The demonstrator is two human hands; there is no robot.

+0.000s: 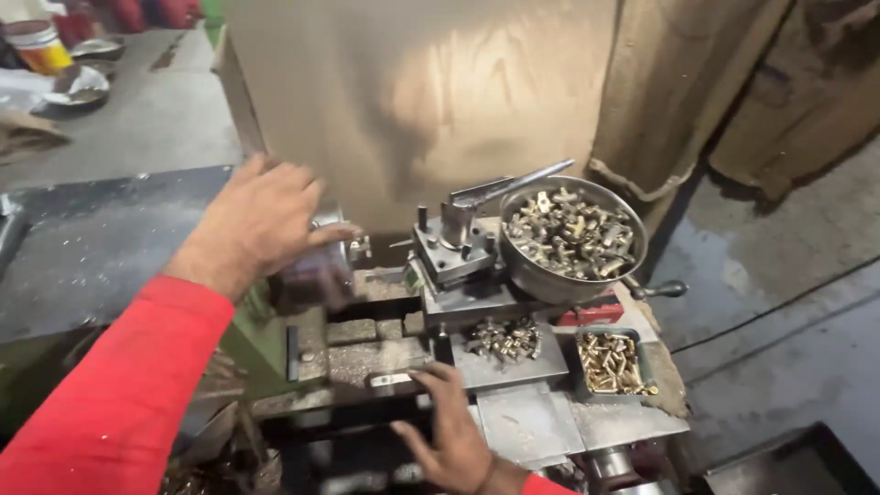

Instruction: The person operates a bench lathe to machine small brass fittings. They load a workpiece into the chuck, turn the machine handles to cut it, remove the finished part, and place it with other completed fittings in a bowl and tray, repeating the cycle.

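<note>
While left hand (261, 220) covers chuck (325, 247), tool-post lever (513, 186) (long axis) points upper-right

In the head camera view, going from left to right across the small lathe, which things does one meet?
left hand on the chuck → tool post → round metal bowl of brass parts → handle with a dark knob

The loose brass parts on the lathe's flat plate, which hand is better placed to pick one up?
Probably the right hand: its fingers rest on the plate's front edge, close beside the brass parts. The left hand is up at the chuck, farther away.
</note>
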